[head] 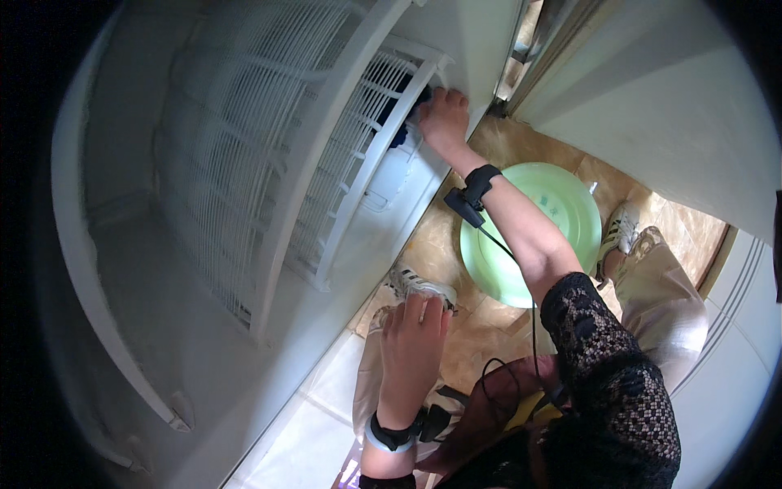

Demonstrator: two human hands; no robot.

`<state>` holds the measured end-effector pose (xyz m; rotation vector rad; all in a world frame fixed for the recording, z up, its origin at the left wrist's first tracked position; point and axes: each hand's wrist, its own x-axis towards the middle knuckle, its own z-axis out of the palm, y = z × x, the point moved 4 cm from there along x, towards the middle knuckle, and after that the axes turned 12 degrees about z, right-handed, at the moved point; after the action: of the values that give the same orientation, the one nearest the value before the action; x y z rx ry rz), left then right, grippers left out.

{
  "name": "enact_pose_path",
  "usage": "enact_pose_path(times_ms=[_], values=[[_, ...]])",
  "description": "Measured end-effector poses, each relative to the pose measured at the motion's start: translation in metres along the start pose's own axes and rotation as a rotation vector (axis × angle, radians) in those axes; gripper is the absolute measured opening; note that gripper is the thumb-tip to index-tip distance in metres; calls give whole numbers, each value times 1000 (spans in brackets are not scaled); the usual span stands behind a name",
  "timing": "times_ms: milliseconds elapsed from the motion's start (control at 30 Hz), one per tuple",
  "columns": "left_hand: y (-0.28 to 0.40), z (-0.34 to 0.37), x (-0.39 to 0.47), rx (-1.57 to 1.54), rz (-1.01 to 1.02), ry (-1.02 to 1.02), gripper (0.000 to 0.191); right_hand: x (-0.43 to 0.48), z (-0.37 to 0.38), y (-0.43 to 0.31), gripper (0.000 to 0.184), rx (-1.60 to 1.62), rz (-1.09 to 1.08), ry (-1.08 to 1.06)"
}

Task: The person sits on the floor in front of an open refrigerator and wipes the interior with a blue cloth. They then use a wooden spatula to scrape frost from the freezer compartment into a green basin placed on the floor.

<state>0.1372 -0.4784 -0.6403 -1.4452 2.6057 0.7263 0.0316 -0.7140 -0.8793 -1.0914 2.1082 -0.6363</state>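
Observation:
White wire shelves stand one above another at the left; under the lower wire shelf point(345, 202) lies dark blue material point(400, 131), perhaps cloth, partly hidden by the rails. At the outer end of this shelf, my right hand point(445, 119) is bent beside the dark material; whether it grips any of it cannot be told. Below, my left hand point(414, 336) is held over a shoe and trouser leg, fingers extended, with nothing visible in it. Both wrists carry black straps with small devices. A pale green plastic basin point(568, 208) rests on the floor, partly behind my right forearm.
A larger wire shelf point(244, 153) curves across the left. A white panel point(641, 110) stands at the upper right, beside a narrow gap. Brown marbled tiles point(501, 324) lie under my feet, and a black cable hangs from my right wrist device past the basin.

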Motion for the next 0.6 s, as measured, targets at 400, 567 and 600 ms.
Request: enact_pose_path(times_ms=[400, 567, 600], values=[[-2, 1, 1, 58, -12, -47, 22, -33, 29, 3, 40, -240, -553, 177], [0, 2, -1, 40, 2, -55, 22, -47, 5, 43, 36, -376, -322, -56], [0, 3, -1, 32, 2, -65, 22, -52, 0, 45, 38, -319, -307, 49]])
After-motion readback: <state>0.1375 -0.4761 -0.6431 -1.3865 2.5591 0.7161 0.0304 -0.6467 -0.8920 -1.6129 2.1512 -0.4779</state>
